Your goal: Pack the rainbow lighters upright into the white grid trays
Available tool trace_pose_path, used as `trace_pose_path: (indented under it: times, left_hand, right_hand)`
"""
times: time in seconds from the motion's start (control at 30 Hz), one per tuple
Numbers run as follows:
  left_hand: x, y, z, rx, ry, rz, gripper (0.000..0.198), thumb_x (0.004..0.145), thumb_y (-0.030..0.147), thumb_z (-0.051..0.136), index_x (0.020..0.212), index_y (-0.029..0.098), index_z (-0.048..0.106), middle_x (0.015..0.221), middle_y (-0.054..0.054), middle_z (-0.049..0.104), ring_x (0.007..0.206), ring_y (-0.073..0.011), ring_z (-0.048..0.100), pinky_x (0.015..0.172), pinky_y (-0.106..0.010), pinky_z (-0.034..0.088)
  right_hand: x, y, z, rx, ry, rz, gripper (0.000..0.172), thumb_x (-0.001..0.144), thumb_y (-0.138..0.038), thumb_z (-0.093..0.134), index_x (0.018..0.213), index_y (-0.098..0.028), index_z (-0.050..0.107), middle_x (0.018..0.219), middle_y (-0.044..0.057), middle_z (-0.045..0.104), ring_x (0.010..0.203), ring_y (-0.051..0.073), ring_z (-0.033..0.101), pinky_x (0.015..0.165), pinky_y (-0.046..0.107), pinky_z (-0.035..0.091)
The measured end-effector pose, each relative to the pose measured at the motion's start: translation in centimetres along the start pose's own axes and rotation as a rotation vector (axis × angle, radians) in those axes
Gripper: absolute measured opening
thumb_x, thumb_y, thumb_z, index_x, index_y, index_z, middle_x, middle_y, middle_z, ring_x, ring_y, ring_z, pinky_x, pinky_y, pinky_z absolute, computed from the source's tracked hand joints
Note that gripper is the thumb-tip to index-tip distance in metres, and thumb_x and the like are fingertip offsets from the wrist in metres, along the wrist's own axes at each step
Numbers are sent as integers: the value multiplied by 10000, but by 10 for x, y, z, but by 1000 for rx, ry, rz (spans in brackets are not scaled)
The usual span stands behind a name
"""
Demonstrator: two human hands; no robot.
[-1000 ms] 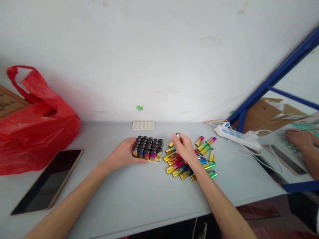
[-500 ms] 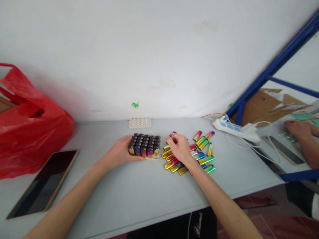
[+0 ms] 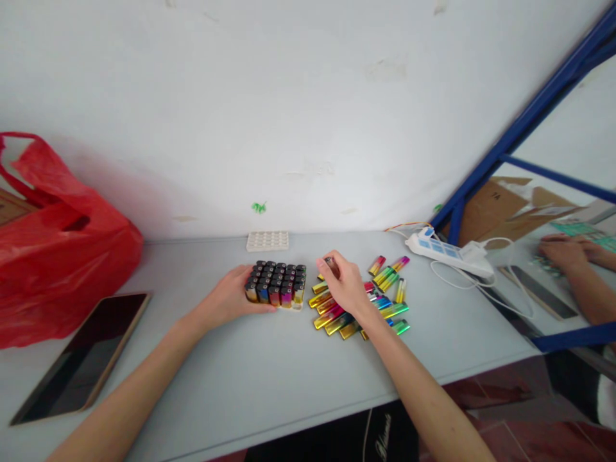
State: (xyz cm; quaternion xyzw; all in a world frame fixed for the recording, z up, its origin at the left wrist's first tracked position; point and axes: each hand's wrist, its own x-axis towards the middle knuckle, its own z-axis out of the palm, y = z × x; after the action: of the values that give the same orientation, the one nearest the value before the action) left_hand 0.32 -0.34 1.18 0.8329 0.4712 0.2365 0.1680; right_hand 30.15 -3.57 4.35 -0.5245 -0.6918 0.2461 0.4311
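Observation:
Black-topped lighters stand upright in tight rows in a pale tray, its edge showing at the bottom right. My left hand is closed around the left side of this block, thumb along the front. To the right, my right hand pinches a lighter whose end shows between thumb and fingers; the palm hides the rest. Under and around that hand lies a loose pile of shiny lighters in gold, red, blue and green. Several more lighters lie farther right.
Against the wall sits a white tray with cells. A red plastic bag and a dark tablet are on the left. At right are a white power strip with cables, a blue frame and another person's hands.
My right hand has lifted slightly off the pile, and the lighter in it has tilted a little. My left hand stays on the block. The whole view has shifted slightly.

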Motion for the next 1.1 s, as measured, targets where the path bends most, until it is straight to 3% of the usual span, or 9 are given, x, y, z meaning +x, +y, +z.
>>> trace_pose_path:
  times: [0.1,0.23,0.4,0.53,0.7,0.83,1.1]
  left_hand:
    - [0,1,0,-3,9,22,653,674,694,872,1114,240,709,1115,-76,800,1037,-333,755,953,-447,606]
    - [0,2,0,-36,9,27,638,681,667,889,1122,239,715,1135,-81,801,1053,-327,749,956,-440,602]
    - [0,4,-2,-62,-8,26,682,669,686,903,1138,230,713,1146,-75,799,1069,-321,749,958,-412,582]
    - [0,6,-3,-67,-29,14,684,658,682,914,1123,222,715,1121,-72,799,1042,-309,748,948,-390,572]
    - [0,7,-2,-72,-21,-1,703,632,690,921,1110,216,720,1122,-89,801,1054,-326,743,966,-421,576]
    - [1,7,-1,-76,-16,-6,711,608,690,939,1105,232,720,1135,-92,807,1048,-334,746,955,-413,576]
    - [2,6,1,-87,-17,37,690,631,685,939,1115,239,733,1087,-78,804,1027,-317,748,942,-389,553]
  right_hand:
    - [-2,-5,-9,-3,-122,-123,307,1123,-476,473,1017,-229,621,766,-16,612,706,169,589,687,290,442]
    - [-6,-12,-19,-57,-203,-343,329,1117,-464,549,996,-207,715,961,70,697,888,201,658,835,328,523]
    - [-12,-12,-22,-49,-342,-243,292,1050,-474,691,993,-206,793,790,22,756,681,166,668,684,288,515]
    - [-14,-8,-19,-47,-413,-189,214,1004,-432,770,1006,-224,820,831,13,809,719,168,736,704,266,546]
    - [-15,-5,-12,-220,-374,-323,193,1002,-413,789,1036,-226,819,912,36,830,765,189,751,742,287,558]
    - [-19,-9,-7,-290,-366,-412,199,1037,-398,747,1055,-210,811,924,48,828,741,179,744,684,272,544]
    - [-20,-9,-18,-330,-231,-470,339,1084,-497,642,1046,-205,810,874,59,812,681,167,719,695,280,550]
